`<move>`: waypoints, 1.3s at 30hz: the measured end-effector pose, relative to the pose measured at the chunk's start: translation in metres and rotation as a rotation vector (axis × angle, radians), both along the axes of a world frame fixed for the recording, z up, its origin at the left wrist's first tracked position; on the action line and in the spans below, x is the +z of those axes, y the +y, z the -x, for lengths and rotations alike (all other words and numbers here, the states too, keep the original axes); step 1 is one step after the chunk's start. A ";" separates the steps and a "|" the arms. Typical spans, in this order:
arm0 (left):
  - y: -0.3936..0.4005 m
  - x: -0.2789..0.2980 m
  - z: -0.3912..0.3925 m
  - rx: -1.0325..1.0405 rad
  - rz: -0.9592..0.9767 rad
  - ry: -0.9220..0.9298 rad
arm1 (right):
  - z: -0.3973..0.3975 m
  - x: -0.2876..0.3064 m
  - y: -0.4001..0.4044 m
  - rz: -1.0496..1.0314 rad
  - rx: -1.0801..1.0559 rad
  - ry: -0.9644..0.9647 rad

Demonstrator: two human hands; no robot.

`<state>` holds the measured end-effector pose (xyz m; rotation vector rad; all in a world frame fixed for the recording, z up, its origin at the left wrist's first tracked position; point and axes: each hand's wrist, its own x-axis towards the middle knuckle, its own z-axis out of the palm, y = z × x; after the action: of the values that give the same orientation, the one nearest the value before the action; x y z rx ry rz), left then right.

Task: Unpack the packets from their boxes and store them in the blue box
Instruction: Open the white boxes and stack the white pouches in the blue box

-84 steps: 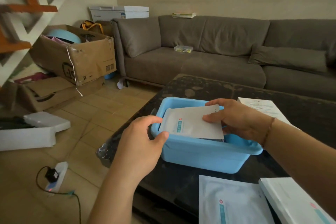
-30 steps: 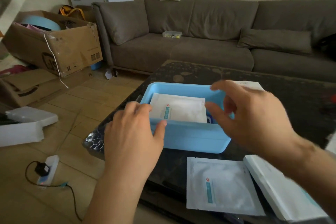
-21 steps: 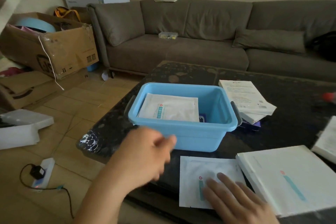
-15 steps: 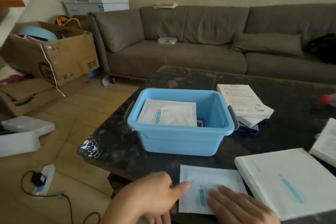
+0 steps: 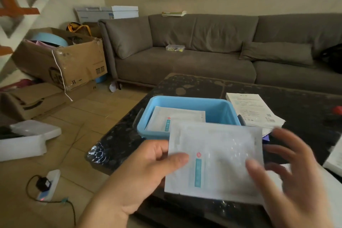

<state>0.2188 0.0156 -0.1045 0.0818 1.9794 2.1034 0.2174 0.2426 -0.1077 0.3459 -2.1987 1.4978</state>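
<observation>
Two hands are working in front of the camera: the left hand (image 5: 140, 170) is pinching a white packet (image 5: 214, 161) at its left edge, thumb lying on top and fingers curling underneath, holding it lifted above the near part of the dark table (image 5: 203, 85). The right hand (image 5: 288, 176) is blurred, fingers spread and loosely extended at the packet's right edge, thumb overlapping the lower right part of it; whether it is actually gripping is not clear, it is looking relaxed and not closed. The packet is showing a small red mark and a teal vertical strip, and is hanging just in front of the blue box (image 5: 188, 116), covering part of its near wall. Inside the blue box another white packet (image 5: 175, 118) is lying tilted against the left side. Just right of the blue box a stack of white cartons (image 5: 253, 111) is sitting on the table, printed text facing up. Beyond the table a grey sofa (image 5: 203, 52) is running along the wall, with a small clear container (image 5: 175, 47) sitting on its seat. At left, on the tiled floor, a cardboard box (image 5: 74, 61) is standing open, and a white power strip (image 5: 49, 185) with a black plug is lying nearer.
</observation>
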 end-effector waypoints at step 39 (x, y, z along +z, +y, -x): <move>0.000 -0.008 0.038 0.540 1.386 0.109 | 0.155 0.026 -0.070 -0.996 0.139 -0.400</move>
<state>0.1806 0.0161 -0.1127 -0.6384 3.2523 0.4417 0.0629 0.1724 -0.0819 0.5354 -3.1761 0.4122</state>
